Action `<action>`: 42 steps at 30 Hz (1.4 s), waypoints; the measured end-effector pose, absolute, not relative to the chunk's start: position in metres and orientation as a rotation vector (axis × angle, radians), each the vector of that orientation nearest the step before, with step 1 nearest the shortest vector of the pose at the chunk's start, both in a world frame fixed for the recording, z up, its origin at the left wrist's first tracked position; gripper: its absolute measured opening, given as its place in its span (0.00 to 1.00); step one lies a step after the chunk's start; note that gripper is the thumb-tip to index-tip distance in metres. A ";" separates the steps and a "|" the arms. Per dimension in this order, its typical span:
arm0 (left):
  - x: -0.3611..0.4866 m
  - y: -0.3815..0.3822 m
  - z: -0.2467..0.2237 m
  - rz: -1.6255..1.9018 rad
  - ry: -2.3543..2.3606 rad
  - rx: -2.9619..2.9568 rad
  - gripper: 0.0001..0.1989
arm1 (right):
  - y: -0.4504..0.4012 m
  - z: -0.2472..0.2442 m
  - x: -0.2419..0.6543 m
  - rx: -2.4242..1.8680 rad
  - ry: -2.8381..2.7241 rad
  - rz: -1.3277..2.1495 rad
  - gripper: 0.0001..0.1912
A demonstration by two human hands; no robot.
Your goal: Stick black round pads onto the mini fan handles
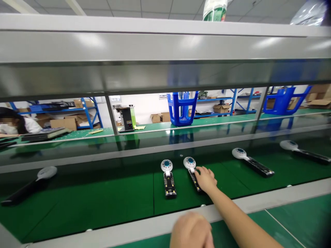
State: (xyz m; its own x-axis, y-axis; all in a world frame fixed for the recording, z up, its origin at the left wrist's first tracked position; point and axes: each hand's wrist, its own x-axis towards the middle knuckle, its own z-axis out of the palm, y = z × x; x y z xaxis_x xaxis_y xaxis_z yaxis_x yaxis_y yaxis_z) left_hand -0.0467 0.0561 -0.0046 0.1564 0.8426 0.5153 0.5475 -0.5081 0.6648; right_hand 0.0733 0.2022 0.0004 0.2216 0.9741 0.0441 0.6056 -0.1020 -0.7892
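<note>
My right hand point(207, 179) reaches over the green belt point(116, 193), its thumb and fingers curled at the right edge of a handheld device point(190, 165) with a round white head and dark handle. The hand hides part of that handle. Just left lies a similar device point(169, 182) with its circuit board exposed. My left hand point(191, 230) is blurred at the bottom edge, in front of the belt's pale rail; its fingers cannot be made out.
More such devices lie on the belt: one at the left point(46, 173), others at right point(256, 164) and far right point(307, 153). A metal shelf point(165, 48) spans above. Behind are blue upturned stools point(182, 110), a small machine point(126, 119) and a person point(28, 124) at left.
</note>
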 end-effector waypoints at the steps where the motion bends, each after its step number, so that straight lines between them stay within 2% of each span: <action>1: -0.053 0.069 0.004 1.203 1.471 2.125 0.12 | 0.202 0.002 0.074 -1.812 -1.494 0.620 0.14; 3: -0.066 0.100 0.017 1.076 1.833 1.808 0.10 | 0.194 0.009 0.077 -1.801 -1.570 0.543 0.15; 5: -0.076 0.133 0.019 0.994 1.954 1.599 0.14 | 0.173 0.018 0.080 -1.735 -1.683 0.499 0.15; 7: -0.082 0.160 0.014 0.895 1.952 1.425 0.16 | 0.139 0.026 0.083 -1.646 -1.833 0.515 0.13; 11: -0.082 0.178 0.006 0.808 1.690 1.137 0.10 | 0.061 0.027 0.082 -1.564 -2.122 0.660 0.10; 16: -0.066 0.132 0.015 1.047 1.260 0.832 0.13 | 0.028 0.012 0.075 -1.627 -2.169 0.636 0.12; 20: -0.052 0.076 0.012 1.207 1.135 0.688 0.14 | 0.034 0.003 0.066 -1.691 -2.101 0.539 0.11; 27: -0.053 0.047 -0.013 1.358 1.347 0.700 0.22 | 0.026 -0.006 0.055 -1.744 -2.003 0.484 0.08; 42: -0.048 0.042 -0.003 1.290 1.582 0.935 0.15 | 0.028 -0.017 0.062 -1.626 -1.902 0.615 0.07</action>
State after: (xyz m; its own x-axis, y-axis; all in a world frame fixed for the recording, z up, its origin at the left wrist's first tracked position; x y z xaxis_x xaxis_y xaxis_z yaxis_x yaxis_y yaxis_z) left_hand -0.0477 0.0416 -0.0033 -0.3429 0.9254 -0.1616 0.0279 0.1820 0.9829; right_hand 0.0617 0.0276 -0.0166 -0.1102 0.9869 0.1175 0.7316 0.1605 -0.6625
